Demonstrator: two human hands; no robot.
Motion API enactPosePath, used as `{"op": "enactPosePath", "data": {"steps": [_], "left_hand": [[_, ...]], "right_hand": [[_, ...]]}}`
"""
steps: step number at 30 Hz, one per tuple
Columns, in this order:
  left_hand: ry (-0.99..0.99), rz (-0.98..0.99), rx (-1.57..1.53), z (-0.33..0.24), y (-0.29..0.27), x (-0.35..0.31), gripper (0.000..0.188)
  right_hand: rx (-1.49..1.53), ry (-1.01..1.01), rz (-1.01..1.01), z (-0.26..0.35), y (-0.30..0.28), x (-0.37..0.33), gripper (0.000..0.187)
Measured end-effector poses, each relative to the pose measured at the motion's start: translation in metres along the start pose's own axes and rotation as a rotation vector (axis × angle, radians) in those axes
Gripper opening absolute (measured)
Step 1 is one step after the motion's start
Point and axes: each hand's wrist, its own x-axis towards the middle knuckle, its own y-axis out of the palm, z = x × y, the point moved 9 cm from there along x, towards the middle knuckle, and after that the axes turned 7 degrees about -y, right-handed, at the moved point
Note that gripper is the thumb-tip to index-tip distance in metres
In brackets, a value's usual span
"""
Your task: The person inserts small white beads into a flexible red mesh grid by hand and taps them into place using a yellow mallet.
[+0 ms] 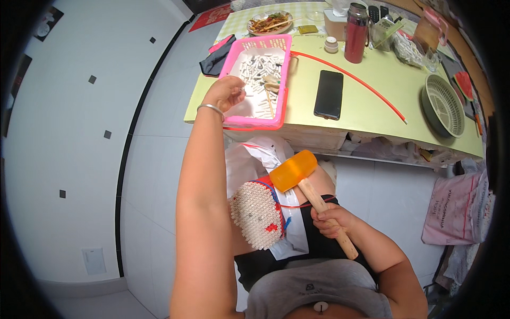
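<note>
My left hand (226, 93) is over the near left edge of a pink plastic basket (230, 68), its fingers curled together. Whatever they pinch, if anything, is too small to make out. Many small white tube-like pieces (260, 66) lie in the basket, with a thin wooden stick (269, 101) among them. My right hand (333, 220) grips the wooden handle of a mallet (293, 170) with an orange head, raised over my lap. Beside the mallet head, a rounded work of white and red beads (255, 215) rests on my lap, with red and blue cords at its edge.
On the yellow-green table (297, 109) lie a black phone (329, 94) and a long red tube (353, 77). Farther back stand a plate of food (269, 23) and a red thermos (356, 37). An oval colander (443, 106) sits at the right, above a pink bag (451, 210).
</note>
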Motion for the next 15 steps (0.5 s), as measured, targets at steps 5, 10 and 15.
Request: {"op": "enactPosePath", "data": {"steps": [5,10,15], "left_hand": [[-0.024,0.322,-0.684,-0.008,-0.009,-0.028,0.010],[-0.001,0.486,-0.848,-0.006,-0.009,-0.065,0.028],[0.041,0.233,-1.005,0.067,-0.018,-0.169,0.029]], "right_hand": [[-0.007,0.008,0.013,0.000,0.005,0.000,0.008],[-0.042,-0.032,0.005,0.002,-0.001,0.000,0.008],[-0.048,-0.056,-0.013,0.002,0.003,0.005,0.008]]}}
